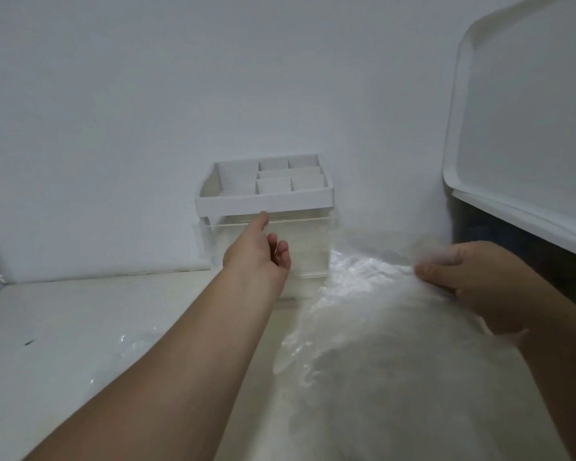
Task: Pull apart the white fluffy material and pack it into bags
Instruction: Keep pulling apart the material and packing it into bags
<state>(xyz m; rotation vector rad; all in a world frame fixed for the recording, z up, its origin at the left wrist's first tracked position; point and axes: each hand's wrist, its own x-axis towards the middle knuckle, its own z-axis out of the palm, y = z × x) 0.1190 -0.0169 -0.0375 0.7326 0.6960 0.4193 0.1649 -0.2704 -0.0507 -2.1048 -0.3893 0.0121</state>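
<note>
As right [473, 281] pinches bag [356, 277], left [256, 254] touches organizer [293, 199]

Bare forearms [180, 354], left hand [258, 252], right hand [473, 281]

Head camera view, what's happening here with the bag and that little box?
A person is bagging white fluffy material. The right hand pinches the edge of the clear plastic bag, which already looks full of fluff. The left hand reaches forward, index finger at the front of the white-topped drawer organiser by the wall.
</note>
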